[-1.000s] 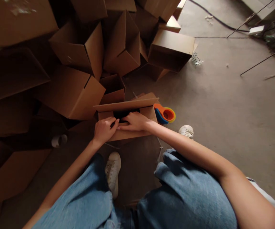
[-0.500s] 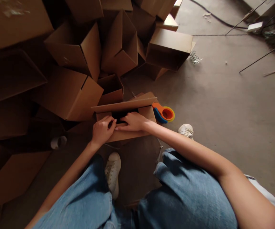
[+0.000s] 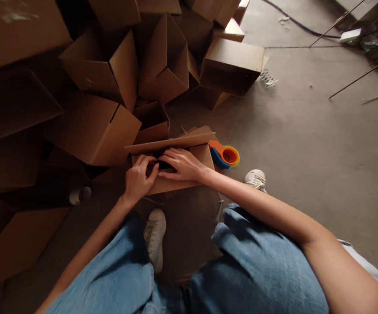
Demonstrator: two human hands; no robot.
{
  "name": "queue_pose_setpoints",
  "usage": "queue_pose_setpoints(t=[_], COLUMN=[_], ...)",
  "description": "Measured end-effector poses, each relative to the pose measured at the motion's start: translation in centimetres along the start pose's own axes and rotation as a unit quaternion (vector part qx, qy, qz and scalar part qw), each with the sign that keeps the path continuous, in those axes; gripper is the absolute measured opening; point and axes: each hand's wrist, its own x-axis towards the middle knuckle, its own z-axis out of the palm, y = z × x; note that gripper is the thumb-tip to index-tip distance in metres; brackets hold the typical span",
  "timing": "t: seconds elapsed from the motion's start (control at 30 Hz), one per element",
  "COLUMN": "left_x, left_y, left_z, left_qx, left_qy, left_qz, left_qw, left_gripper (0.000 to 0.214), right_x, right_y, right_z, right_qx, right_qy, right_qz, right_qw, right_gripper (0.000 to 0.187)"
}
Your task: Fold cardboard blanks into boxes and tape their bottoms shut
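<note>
A small cardboard box (image 3: 174, 186) stands on the floor in front of my feet, its long back flap (image 3: 172, 142) raised. At the left part of its opening is my left hand (image 3: 139, 176), fingers curved and thumb apart from them. My right hand (image 3: 184, 165) reaches over the box from the right, with fingers stretched over the dark opening and the thumb low along the front flap. The fingertips of both hands nearly meet. What lies inside the box is hidden in shadow.
An orange and blue tape dispenser with yellow tape (image 3: 227, 155) lies just right of the box. Several open cartons (image 3: 118, 133) are heaped behind and to the left. A white roll (image 3: 80, 195) lies at left. Thin rods (image 3: 355, 83) and a dark cable (image 3: 293, 22) are at far right.
My right hand's fingers have lifted and stretched farther back over the opening. My left fingers have straightened a little, away from the thumb. The box stays in place.
</note>
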Motion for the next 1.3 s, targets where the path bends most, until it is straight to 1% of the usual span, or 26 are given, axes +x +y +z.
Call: queue_pose_setpoints(t=[0.1, 0.2, 0.33, 0.43, 0.53, 0.63, 0.7, 0.87, 1.07, 1.3], left_x=[-0.2, -0.2, -0.2, -0.3, -0.4, -0.4, -0.3, -0.2, 0.0, 0.1], left_y=[0.0, 0.0, -0.1, 0.0, 0.0, 0.1, 0.3, 0.7, 1.0, 0.9], left_z=[0.0, 0.1, 0.1, 0.2, 0.4, 0.6, 0.6, 0.3, 0.3, 0.4], left_qx=[0.008, 0.026, 0.058, 0.098, 0.115, 0.113, 0.114, 0.126, 0.123, 0.102], left_qy=[0.024, 0.037, 0.049, 0.065, 0.059, 0.042, 0.041, 0.043, 0.052, 0.089], left_qz=[0.006, 0.019, 0.076, 0.100, 0.077, 0.041, 0.032, 0.022, 0.006, 0.026], left_qw=[1.000, 0.999, 0.994, 0.988, 0.989, 0.992, 0.992, 0.991, 0.991, 0.990], left_gripper=[0.022, 0.026, 0.037, 0.056, 0.080, 0.093, 0.094, 0.086, 0.083, 0.082], right_x=[-0.2, -0.5, -0.6, -0.4, -0.2, -0.1, -0.1, -0.2, -0.1, -0.3], right_y=[-0.1, -0.6, -1.1, -1.1, -1.0, -0.8, -0.7, -0.7, -0.7, -0.9], right_z=[-0.2, -0.6, -0.9, -0.8, -0.7, -0.6, -0.6, -0.5, -0.4, -0.5], right_qx=[0.007, -0.006, -0.057, -0.067, -0.065, -0.058, -0.049, -0.038, -0.035, -0.029], right_qy=[0.059, 0.097, 0.135, 0.139, 0.130, 0.130, 0.130, 0.121, 0.120, 0.126], right_qz=[-0.012, -0.006, 0.047, 0.075, 0.068, 0.064, 0.068, 0.076, 0.076, 0.073], right_qw=[0.998, 0.995, 0.988, 0.985, 0.987, 0.988, 0.988, 0.989, 0.989, 0.989], right_gripper=[0.060, 0.069, 0.081, 0.085, 0.080, 0.075, 0.074, 0.072, 0.069, 0.064])
